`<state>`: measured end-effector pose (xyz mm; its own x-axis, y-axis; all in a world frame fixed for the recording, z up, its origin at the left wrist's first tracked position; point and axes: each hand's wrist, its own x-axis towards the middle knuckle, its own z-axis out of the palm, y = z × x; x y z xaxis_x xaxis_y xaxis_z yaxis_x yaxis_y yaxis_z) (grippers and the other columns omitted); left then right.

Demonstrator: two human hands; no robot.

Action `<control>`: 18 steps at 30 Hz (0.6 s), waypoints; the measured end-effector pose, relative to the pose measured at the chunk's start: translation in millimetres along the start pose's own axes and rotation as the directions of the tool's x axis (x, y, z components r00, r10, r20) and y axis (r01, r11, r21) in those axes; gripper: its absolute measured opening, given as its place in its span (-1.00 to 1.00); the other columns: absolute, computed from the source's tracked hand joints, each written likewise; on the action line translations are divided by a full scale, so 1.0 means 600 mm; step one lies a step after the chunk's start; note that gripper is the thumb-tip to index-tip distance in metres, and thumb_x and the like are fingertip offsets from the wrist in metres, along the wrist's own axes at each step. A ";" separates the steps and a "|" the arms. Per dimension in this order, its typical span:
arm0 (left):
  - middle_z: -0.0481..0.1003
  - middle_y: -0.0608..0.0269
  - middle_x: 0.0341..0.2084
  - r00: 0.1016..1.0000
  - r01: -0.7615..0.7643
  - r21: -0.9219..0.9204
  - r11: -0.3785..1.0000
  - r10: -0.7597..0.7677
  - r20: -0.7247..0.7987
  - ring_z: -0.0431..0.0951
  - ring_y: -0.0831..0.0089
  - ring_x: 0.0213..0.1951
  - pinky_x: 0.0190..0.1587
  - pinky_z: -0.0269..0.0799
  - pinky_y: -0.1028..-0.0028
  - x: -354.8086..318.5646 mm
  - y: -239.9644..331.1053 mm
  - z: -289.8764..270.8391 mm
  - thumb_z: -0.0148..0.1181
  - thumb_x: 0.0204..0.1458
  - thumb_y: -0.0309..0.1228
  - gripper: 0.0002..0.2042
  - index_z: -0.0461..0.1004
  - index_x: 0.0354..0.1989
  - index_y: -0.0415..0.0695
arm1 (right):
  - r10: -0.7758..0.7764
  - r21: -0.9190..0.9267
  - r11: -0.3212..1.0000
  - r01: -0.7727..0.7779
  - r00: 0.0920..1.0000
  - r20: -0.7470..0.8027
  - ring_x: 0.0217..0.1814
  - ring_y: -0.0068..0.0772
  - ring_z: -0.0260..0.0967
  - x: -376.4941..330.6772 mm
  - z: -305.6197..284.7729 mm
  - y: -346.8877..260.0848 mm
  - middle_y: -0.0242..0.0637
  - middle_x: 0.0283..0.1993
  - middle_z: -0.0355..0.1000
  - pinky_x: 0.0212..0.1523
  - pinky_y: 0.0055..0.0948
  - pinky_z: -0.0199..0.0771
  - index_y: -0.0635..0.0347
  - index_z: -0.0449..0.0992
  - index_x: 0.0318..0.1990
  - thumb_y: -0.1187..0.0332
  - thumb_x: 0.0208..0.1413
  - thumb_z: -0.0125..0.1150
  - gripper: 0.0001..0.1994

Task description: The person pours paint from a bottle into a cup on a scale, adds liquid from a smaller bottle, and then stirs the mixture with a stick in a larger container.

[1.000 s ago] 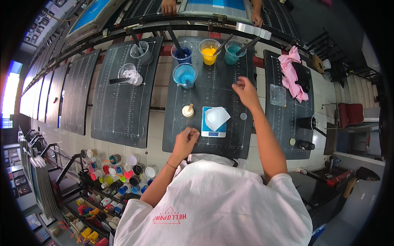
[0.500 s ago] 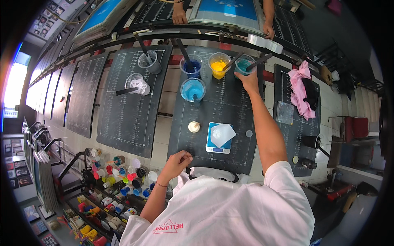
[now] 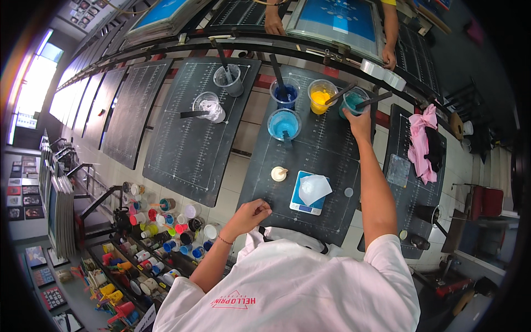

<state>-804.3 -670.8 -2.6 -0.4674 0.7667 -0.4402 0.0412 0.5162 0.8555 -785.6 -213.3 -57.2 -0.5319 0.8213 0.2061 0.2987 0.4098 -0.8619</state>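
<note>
At the far right corner of a black counter (image 3: 265, 185), a clear plastic cup of teal paint (image 3: 352, 99) stands within the right hand's (image 3: 359, 123) reach, directly beyond the end of a nearly straight arm. That hand is by far the nearer of the two hands: its fingers appear set against the cup's near wall, although whether they have closed into a grip cannot be told. The left hand (image 3: 255, 213) hangs by the near edge, well apart from the cup, which lies ahead of it and to the right; its fingers are loosely curled with nothing visible in them, and how tightly is hard to make out. The cup looks upright, its long axis rising from the counter, while a dark stick (image 3: 375, 99) slants out of it to the right, above the hand. A cup of yellow paint (image 3: 319, 101) stands just beside it on the left. Nearer the person, a scale (image 3: 306, 208) bears a white sheet (image 3: 315, 190). Hidden are the cup's lower near side, behind the right hand, and the stick's lower end, in the paint. Across the way, a co-worker is cut off by the upper edge, with little beyond forearms and hands showing.
</note>
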 end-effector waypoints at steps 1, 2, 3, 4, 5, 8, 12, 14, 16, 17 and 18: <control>0.51 0.33 -0.47 1.000 0.008 0.000 1.000 -0.008 0.005 0.45 0.63 -0.42 -0.32 0.41 0.53 -0.001 0.000 -0.001 0.23 0.22 -0.40 -0.83 0.52 -0.20 -0.28 | -0.005 -0.024 1.000 0.006 1.000 0.009 0.24 0.03 0.43 0.000 0.003 -0.004 0.04 0.17 0.47 0.26 -0.19 0.35 0.30 0.30 0.25 0.18 -0.08 0.53 -0.24; 0.50 0.34 -0.47 1.000 0.003 0.001 1.000 -0.003 0.001 0.45 0.62 -0.42 -0.32 0.40 0.52 -0.001 0.001 0.000 0.23 0.22 -0.39 -0.83 0.52 -0.20 -0.28 | -0.008 -0.030 1.000 0.008 1.000 0.005 0.25 0.03 0.42 0.003 0.004 0.003 0.05 0.17 0.47 0.26 -0.19 0.35 0.30 0.29 0.26 0.18 -0.08 0.53 -0.23; 0.50 0.34 -0.47 1.000 -0.002 0.002 1.000 0.002 -0.001 0.44 0.62 -0.42 -0.32 0.40 0.52 -0.001 0.000 0.000 0.23 0.22 -0.39 -0.83 0.52 -0.20 -0.28 | -0.010 -0.036 0.999 0.010 1.000 0.001 0.25 0.04 0.42 0.005 0.005 0.009 0.05 0.18 0.47 0.27 -0.19 0.35 0.30 0.28 0.27 0.18 -0.09 0.53 -0.21; 0.50 0.34 -0.48 1.000 -0.007 0.003 1.000 0.007 -0.003 0.43 0.62 -0.42 -0.32 0.39 0.52 0.000 -0.002 0.000 0.23 0.22 -0.39 -0.83 0.52 -0.19 -0.28 | -0.013 -0.043 0.999 0.012 1.000 -0.004 0.26 0.05 0.41 0.009 0.004 0.016 0.05 0.18 0.46 0.27 -0.18 0.34 0.31 0.27 0.27 0.18 -0.09 0.53 -0.20; 0.51 0.31 -0.49 1.000 -0.023 -0.004 1.000 0.023 -0.018 0.44 0.60 -0.44 -0.34 0.40 0.49 0.001 -0.008 0.003 0.23 0.21 -0.39 -0.82 0.52 -0.21 -0.28 | -0.001 -0.038 0.999 0.001 1.000 0.010 0.26 0.05 0.42 0.010 0.005 0.014 0.06 0.18 0.46 0.27 -0.19 0.35 0.31 0.27 0.27 0.18 -0.09 0.53 -0.21; 0.52 0.24 -0.53 0.998 -0.046 -0.003 0.999 0.045 -0.040 0.47 0.55 -0.48 -0.37 0.41 0.44 0.002 -0.016 0.007 0.24 0.21 -0.38 -0.81 0.52 -0.24 -0.29 | 0.028 -0.036 0.999 -0.026 0.999 0.044 0.25 0.06 0.42 0.012 0.002 0.009 0.08 0.18 0.47 0.25 -0.19 0.36 0.33 0.29 0.26 0.18 -0.09 0.53 -0.22; 0.53 0.23 -0.52 1.000 -0.006 0.027 1.000 0.007 -0.030 0.48 0.51 -0.48 -0.36 0.41 0.43 0.004 -0.013 0.004 0.25 0.20 -0.37 -0.81 0.52 -0.24 -0.29 | 0.051 -0.045 0.998 -0.050 0.998 0.040 0.23 0.05 0.45 0.008 -0.004 0.003 0.08 0.16 0.48 0.23 -0.20 0.38 0.33 0.32 0.23 0.16 -0.07 0.51 -0.25; 0.53 0.23 -0.52 0.999 -0.023 0.032 0.999 0.024 -0.049 0.49 0.50 -0.47 -0.35 0.42 0.43 0.006 -0.022 0.005 0.25 0.19 -0.37 -0.81 0.52 -0.24 -0.28 | 0.045 -0.046 0.998 -0.044 0.999 0.014 0.22 0.04 0.46 0.001 -0.004 0.001 0.07 0.15 0.49 0.22 -0.20 0.38 0.32 0.33 0.22 0.16 -0.06 0.51 -0.27; 0.54 0.22 -0.52 0.994 -0.074 0.043 0.996 0.078 -0.083 0.49 0.50 -0.47 -0.35 0.42 0.43 0.006 -0.033 0.005 0.26 0.19 -0.36 -0.81 0.52 -0.24 -0.28 | 0.018 -0.051 0.998 -0.019 1.000 -0.018 0.22 0.02 0.46 -0.007 -0.002 -0.001 0.06 0.14 0.49 0.21 -0.21 0.38 0.31 0.34 0.22 0.17 -0.06 0.52 -0.28; 0.54 0.22 -0.52 0.993 -0.063 0.062 0.996 0.069 -0.094 0.50 0.50 -0.47 -0.35 0.43 0.43 0.007 -0.033 0.002 0.26 0.19 -0.37 -0.81 0.52 -0.24 -0.28 | 0.019 -0.035 0.999 -0.019 1.000 -0.009 0.22 0.03 0.46 -0.011 -0.003 -0.004 0.05 0.14 0.50 0.21 -0.21 0.38 0.31 0.34 0.21 0.18 -0.07 0.53 -0.28; 0.54 0.22 -0.51 0.993 -0.052 0.082 0.995 0.061 -0.106 0.50 0.50 -0.46 -0.34 0.43 0.43 0.009 -0.032 -0.002 0.26 0.19 -0.37 -0.81 0.52 -0.24 -0.28 | 0.020 -0.019 1.000 -0.020 1.000 0.001 0.21 0.04 0.46 -0.014 -0.005 -0.007 0.05 0.13 0.50 0.21 -0.21 0.38 0.31 0.34 0.21 0.19 -0.08 0.54 -0.27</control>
<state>-808.9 -677.4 -20.9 -0.5547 0.7520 -0.3560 0.1380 0.5052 0.8519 -780.3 -220.8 -53.8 -0.5265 0.8289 0.1888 0.3238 0.4008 -0.8570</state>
